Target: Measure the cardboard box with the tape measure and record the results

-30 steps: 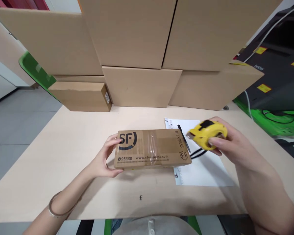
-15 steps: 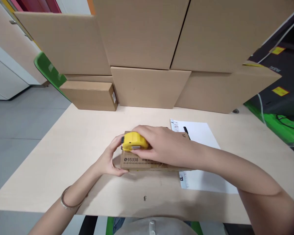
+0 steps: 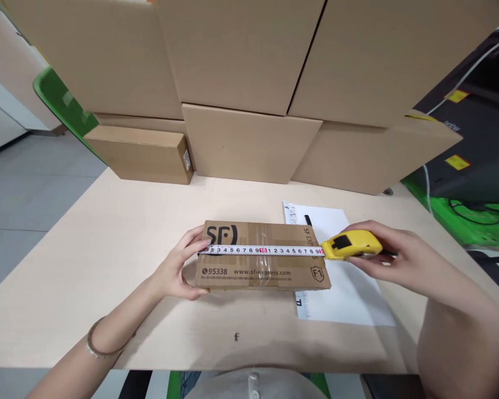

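Note:
A brown cardboard box [image 3: 228,281] with printed lettering lies in front of me on the table [image 3: 158,327]. Across its top runs the white blade of a tape measure [image 3: 361,244], drawn out from left to right. My left hand [image 3: 178,266] grips the box's left end, its fingers pressing the blade's end against the top edge and the thumb low at the near corner. Just beyond the right end of the box, my right hand [image 3: 391,252] is wrapped round the tape measure's yellow case. The case hides part of the paper behind it.
A white sheet of paper [image 3: 345,305] lies partly under the box, with a black pen [image 3: 308,220] on it. A smaller cardboard box [image 3: 145,160] stands at the back left. Large cardboard boxes [image 3: 253,147] form a wall behind. Dark equipment [image 3: 453,138] stands at the right.
My right hand has moved the yellow case rightward from the box's left end, drawing the blade out across the top. My left hand stays at the left end, now holding the blade's end.

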`<state>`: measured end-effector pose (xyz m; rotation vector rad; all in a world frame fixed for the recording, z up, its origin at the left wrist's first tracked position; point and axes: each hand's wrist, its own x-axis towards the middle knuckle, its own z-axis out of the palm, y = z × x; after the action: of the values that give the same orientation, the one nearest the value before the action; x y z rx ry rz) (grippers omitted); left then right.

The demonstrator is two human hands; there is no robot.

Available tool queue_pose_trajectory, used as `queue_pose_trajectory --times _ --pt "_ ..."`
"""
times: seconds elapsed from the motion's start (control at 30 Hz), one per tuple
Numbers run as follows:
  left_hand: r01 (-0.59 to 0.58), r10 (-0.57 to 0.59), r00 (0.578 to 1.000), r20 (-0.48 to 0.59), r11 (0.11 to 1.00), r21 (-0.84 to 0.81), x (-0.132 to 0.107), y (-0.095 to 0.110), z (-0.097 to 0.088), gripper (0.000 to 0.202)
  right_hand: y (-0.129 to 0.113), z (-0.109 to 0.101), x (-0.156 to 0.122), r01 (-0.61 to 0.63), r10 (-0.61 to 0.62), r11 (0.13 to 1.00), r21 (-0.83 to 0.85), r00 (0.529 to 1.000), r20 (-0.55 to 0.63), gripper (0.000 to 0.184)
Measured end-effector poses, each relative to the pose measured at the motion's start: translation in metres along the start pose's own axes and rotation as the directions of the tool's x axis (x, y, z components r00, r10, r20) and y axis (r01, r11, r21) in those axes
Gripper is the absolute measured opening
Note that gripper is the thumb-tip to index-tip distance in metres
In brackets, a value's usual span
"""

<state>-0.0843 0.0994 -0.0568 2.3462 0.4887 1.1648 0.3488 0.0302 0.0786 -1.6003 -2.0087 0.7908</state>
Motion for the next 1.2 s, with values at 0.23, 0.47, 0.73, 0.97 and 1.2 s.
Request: queue_pose_trajectory --times 0.23,0.47,0.73,0.97,1.2 --pt "0.035 -0.035 0.999 0.004 0.999 0.025 -0.005 -0.001 -0.001 0.093 -0.006 -0.005 0.000 0.025 -0.020 0.990 -0.139 0.999 0.033 0.023" --pt "0.023 -0.023 1.000 -0.020 1.000 -0.002 -0.005 -0.004 0.002 0.099 -0.070 0.026 0.046 0.202 -0.167 0.969 -0.144 0.961 0.221 0.025" --pt "0.173 -0.180 0.978 -0.105 0.982 -0.077 -0.023 -0.007 0.012 0.126 -0.138 0.097 0.099 0.648 -0.584 0.753 -0.116 0.739 0.335 0.030" --pt "0.459 -0.568 0.809 -0.152 0.771 -0.441 -0.001 0.016 0.009 0.080 -0.124 0.067 0.094 0.501 -0.497 0.862 -0.076 0.866 0.061 0.051" --pt "0.642 -0.842 0.532 0.087 0.334 -0.690 0.008 0.025 0.023 0.054 -0.081 0.086 0.084 0.321 -0.319 0.947 0.025 0.924 0.209 0.034"
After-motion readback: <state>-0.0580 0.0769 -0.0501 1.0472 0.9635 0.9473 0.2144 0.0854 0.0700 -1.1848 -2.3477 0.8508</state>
